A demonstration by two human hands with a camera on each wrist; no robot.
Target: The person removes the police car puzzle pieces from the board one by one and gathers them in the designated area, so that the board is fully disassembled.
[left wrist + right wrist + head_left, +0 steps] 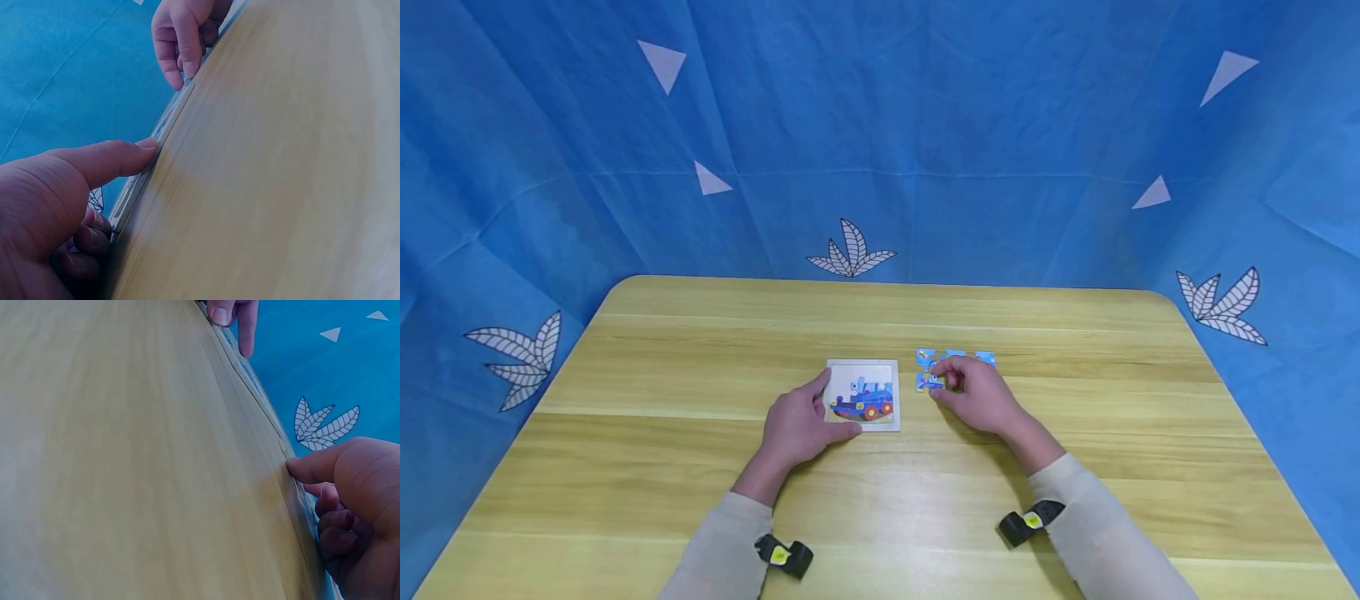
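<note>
A square puzzle board (862,367) with a pale rim lies on the table, a blue train with red wheels partly pictured inside it. My left hand (795,425) grips its left side, with the thumb at the near edge and the fingers along the left edge. In the left wrist view the thumb of the left hand (62,187) presses on the rim. Right of the board, my right hand (977,396) pinches a blue jigsaw piece (930,382) between thumb and forefinger, at table level. The right wrist view shows the right hand (362,500) low over the tabletop, its other fingers curled.
More blue jigsaw pieces (926,357) lie just beyond the right hand, partly covered by it. The wooden table (700,333) extends around both hands. A blue curtain (820,108) with white leaf and triangle prints hangs behind it.
</note>
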